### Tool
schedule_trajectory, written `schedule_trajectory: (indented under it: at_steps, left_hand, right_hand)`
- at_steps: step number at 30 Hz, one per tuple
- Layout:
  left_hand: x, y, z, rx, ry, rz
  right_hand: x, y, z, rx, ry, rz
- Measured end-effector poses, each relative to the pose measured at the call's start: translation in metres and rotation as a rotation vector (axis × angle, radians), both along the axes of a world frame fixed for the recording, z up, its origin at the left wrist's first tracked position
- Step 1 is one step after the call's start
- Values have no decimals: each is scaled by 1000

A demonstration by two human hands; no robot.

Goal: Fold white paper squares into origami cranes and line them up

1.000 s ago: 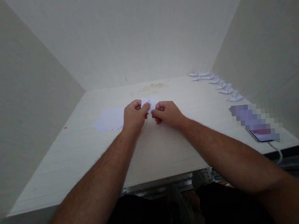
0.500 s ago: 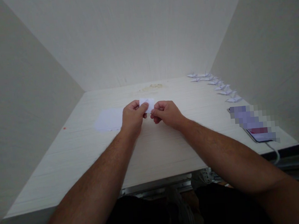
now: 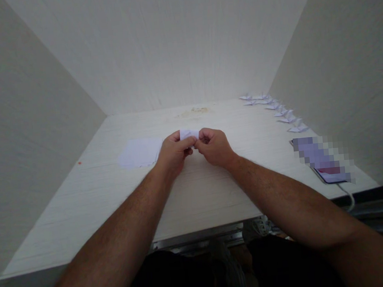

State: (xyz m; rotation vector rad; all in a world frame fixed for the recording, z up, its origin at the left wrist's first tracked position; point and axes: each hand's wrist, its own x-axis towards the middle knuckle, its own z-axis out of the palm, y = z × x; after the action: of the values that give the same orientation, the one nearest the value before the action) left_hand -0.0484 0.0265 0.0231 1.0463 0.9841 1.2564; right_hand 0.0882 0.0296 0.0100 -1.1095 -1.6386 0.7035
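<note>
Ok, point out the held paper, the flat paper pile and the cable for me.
Held paper (image 3: 188,133): head view, upper part of its visible face.
Paper pile (image 3: 138,153): head view, middle of its top.
Cable (image 3: 350,195): head view, on its curve.

Small piece of white paper (image 3: 186,133), held between left hand (image 3: 175,152) and right hand (image 3: 214,147), middle of surface (image 3: 199,196) in head view. Looks folded; faint slanted line across face, crease or flap edge, can't tell which. Visible part wider than tall, top edge roughly level. Left thumb lies across lower part, right fingertips pinch lower right corner. Lower edge mostly covered by thumbs. Exact tilt unclear, fold layers too small to count.
</note>
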Motion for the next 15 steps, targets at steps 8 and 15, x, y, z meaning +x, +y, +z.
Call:
schedule_trajectory:
  at_steps: [8, 15]
  left_hand:
    - [5, -2, 2, -10, -181, 39]
    - [6, 2, -1, -8, -230, 77]
  right_hand:
    - [-1, -3, 5, 5, -42, 19]
    - [-2, -3, 1, -11, -20, 36]
